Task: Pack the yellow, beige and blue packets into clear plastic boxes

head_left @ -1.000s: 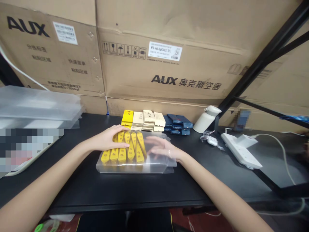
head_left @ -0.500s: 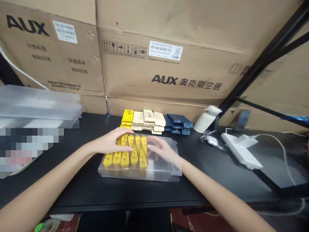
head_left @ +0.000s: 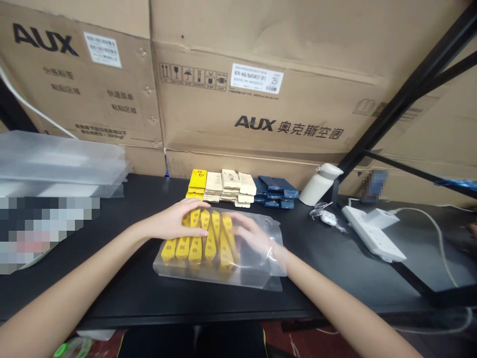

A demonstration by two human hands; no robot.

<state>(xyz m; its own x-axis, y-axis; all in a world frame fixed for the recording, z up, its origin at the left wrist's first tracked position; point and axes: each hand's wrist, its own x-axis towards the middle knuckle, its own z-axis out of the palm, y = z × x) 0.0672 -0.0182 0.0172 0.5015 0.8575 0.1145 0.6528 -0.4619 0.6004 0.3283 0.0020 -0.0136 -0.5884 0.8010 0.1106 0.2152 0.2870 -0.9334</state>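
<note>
A clear plastic bag [head_left: 257, 278] lies on the black table with its mouth to the right. Inside it, several slim yellow packets [head_left: 197, 246] with dark lettering stand side by side in a row. My left hand [head_left: 181, 219] is closed around the row from the left, pressing through the film, thumb in front and fingers behind. My right hand [head_left: 255, 236] is inside the bag, in past the wrist through the mouth. Its fingers close on the rightmost yellow packet [head_left: 226, 243], which leans a little apart from the others. The film blurs those fingertips.
Behind the bag stand stacks of yellow packets [head_left: 197, 183], cream packets [head_left: 231, 180] and dark blue packets [head_left: 278, 186]. To the right are a white bottle [head_left: 318, 184], a small charm [head_left: 328, 218] and a power strip [head_left: 372, 233]. Clear bags [head_left: 59, 159] are piled at left.
My right hand has shifted slightly right and toward me with the rightmost packet, widening a gap in the row. The bag's right end has moved the same way.
</note>
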